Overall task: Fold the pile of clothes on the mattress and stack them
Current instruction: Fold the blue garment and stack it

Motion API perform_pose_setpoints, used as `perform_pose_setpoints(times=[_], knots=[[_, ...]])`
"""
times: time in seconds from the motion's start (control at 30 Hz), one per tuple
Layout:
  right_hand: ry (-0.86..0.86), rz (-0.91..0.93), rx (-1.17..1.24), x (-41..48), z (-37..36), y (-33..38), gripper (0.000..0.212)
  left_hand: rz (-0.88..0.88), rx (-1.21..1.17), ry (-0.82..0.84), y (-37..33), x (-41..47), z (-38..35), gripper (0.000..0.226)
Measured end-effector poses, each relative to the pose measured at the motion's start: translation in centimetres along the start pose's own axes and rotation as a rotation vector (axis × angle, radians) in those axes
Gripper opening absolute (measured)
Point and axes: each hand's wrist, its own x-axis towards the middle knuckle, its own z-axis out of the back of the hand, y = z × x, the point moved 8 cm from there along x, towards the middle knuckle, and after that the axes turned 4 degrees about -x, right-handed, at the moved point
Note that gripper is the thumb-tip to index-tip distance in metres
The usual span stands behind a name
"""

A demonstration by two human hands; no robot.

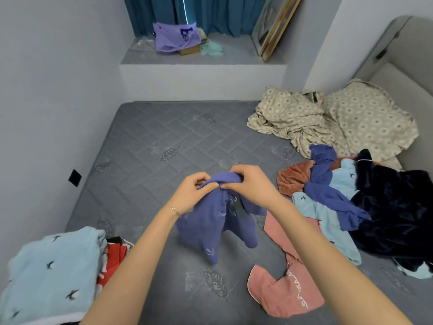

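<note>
Only view: the head camera, by which both forearms and the mattress (150,146) are seen from above.
Left hand (191,193): closed on the top edge of the purple top (218,221); cloth is pinched between thumb and curled fingers.
Right hand (250,184): curled over the same edge, just beside the left hand; the fabric is gripped from above.
Purple top: held up over the middle of the mattress, bunched at the hands and hung down in loose folds; whether its lowest tip is touching the mattress cannot be told.
Stack: a folded blue piece (51,273) is laid at the near left corner, with a red piece (112,256) seen at its right edge, partly under it.
Pink piece (285,287): spread unfolded on the mattress, near right of the purple top, white lettering shown.
Pile (339,207): heaped at the right, well apart from the stack; a rust piece (293,177), a purple strip, pale blue cloth and a dark fleece (398,207) are tangled together.
Bedding (328,118): crumpled beige patterned cloth is pushed to the far right corner, behind the pile.
Ledge (199,58): beyond the mattress; a lilac bag (173,38) is set on it, with a frame (274,26) leaned at its right end.
Curtain (210,12): teal, drawn behind the ledge.
</note>
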Motion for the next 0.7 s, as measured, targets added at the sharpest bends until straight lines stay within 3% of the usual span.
perform_pose_setpoints(times=[0.03,0.17,0.4,0.47,0.57,0.7], knots=[[-0.009,0.011,0.026,0.1,0.3,0.4,0.036,0.032,-0.018,0.038,1.1,-0.4,0.1,0.001],[-0.085,-0.024,0.22,0.7,1.8,0.9,0.017,0.156,0.097,0.064,6.0,-1.7,-0.2,0.026],[-0.212,-0.049,0.579,1.0,5.1,1.6,0.011,0.265,0.051,0.014,9.8,-2.9,-0.8,0.015],[-0.295,-0.05,0.544,1.0,6.3,1.0,0.015,0.291,0.068,-0.076,10.2,-2.8,0.3,0.009],[-0.383,-0.103,0.354,0.8,7.2,-1.0,0.019,0.266,0.095,-0.306,9.3,-2.5,3.6,0.036],[-0.361,-0.267,0.075,0.0,5.5,-5.0,0.036,0.199,0.051,-0.421,6.4,-1.9,6.5,0.038]])
